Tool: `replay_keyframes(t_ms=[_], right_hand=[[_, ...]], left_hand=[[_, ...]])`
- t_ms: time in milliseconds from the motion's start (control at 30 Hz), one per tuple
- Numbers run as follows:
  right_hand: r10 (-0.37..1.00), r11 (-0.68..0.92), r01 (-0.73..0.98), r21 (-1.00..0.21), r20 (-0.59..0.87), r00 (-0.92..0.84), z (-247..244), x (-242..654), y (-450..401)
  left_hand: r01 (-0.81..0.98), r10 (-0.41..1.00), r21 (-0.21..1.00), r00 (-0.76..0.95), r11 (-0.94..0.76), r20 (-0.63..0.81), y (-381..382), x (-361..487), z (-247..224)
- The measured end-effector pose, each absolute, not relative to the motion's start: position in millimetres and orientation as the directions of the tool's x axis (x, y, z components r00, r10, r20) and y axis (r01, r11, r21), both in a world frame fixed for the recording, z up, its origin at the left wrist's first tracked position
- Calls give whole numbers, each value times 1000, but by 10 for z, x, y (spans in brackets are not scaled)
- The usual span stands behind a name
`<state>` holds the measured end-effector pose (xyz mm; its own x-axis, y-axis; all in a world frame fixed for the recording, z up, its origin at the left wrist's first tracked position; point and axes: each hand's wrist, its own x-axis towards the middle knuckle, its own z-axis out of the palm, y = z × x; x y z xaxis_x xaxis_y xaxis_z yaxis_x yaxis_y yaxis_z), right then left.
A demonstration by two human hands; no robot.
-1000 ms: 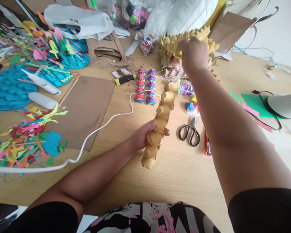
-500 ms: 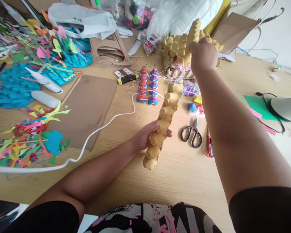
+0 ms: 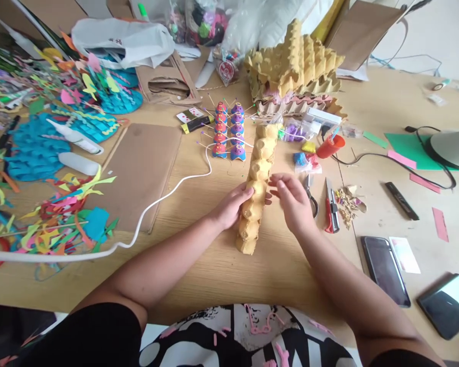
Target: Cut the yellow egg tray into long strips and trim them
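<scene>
A long yellow egg-carton strip [image 3: 254,204] stands out over the wooden table, its far end pointing away from me. My left hand [image 3: 232,205] grips it around the middle, thumb on top and fingertips showing on the right side. Just right of the strip is my right hand [image 3: 292,201], fingers apart and slightly curled, holding nothing. Beyond the strip's far end, to the left, sit two painted rows, one red [image 3: 221,130] and one purple [image 3: 237,131]. Scissors [image 3: 309,196] lie partly hidden behind my right hand, with a red cutter [image 3: 332,206] beside them.
Stacked yellow egg trays [image 3: 313,63] stand at the back. Left are cardboard [image 3: 145,168], paper scraps [image 3: 61,214] and blue pieces [image 3: 34,145]. A white cord [image 3: 149,206] crosses the table. Right are a red cup [image 3: 331,147], a phone [image 3: 384,270] and a lamp base [image 3: 453,148].
My right hand has come back from the egg-tray stack to beside the strip, and it has opened. The strip, still in my left hand, is turned a little more upright in view.
</scene>
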<state>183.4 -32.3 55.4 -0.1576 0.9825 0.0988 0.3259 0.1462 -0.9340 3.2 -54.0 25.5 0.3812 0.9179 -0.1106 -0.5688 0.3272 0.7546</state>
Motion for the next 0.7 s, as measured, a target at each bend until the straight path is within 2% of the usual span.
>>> replay_keyframes(t_ms=[33, 100, 200, 300, 400, 467, 567, 700], right_hand=[[981, 170, 315, -934, 129, -147, 515, 1878, -421], [970, 245, 436, -866, 223, -101, 473, 1992, -498], [941, 262, 743, -616, 334, -56, 453, 2182, -455], [951, 180, 935, -304, 298, -86, 468, 2314, -421], [982, 24, 997, -74, 188, -10, 520, 2354, -449], [995, -69, 998, -1, 79, 69, 559, 2342, -472], [992, -100, 994, 39, -77, 103, 602, 2298, -482], [989, -73, 997, 39, -130, 77, 649, 2267, -466]], left_hand=[[-555, 920, 769, 376, 317, -108, -548, 37, 266], [-538, 922, 782, 370, 314, -116, -563, 43, 285], [-552, 927, 770, 351, 319, -131, -575, 43, 291], [-583, 935, 749, 326, 315, -139, -567, 36, 270], [-582, 933, 746, 326, 323, -150, -551, 28, 242], [-567, 930, 755, 333, 329, -154, -543, 25, 228], [-557, 932, 769, 334, 313, -138, -539, 26, 216], [-553, 933, 778, 341, 297, -114, -537, 30, 216]])
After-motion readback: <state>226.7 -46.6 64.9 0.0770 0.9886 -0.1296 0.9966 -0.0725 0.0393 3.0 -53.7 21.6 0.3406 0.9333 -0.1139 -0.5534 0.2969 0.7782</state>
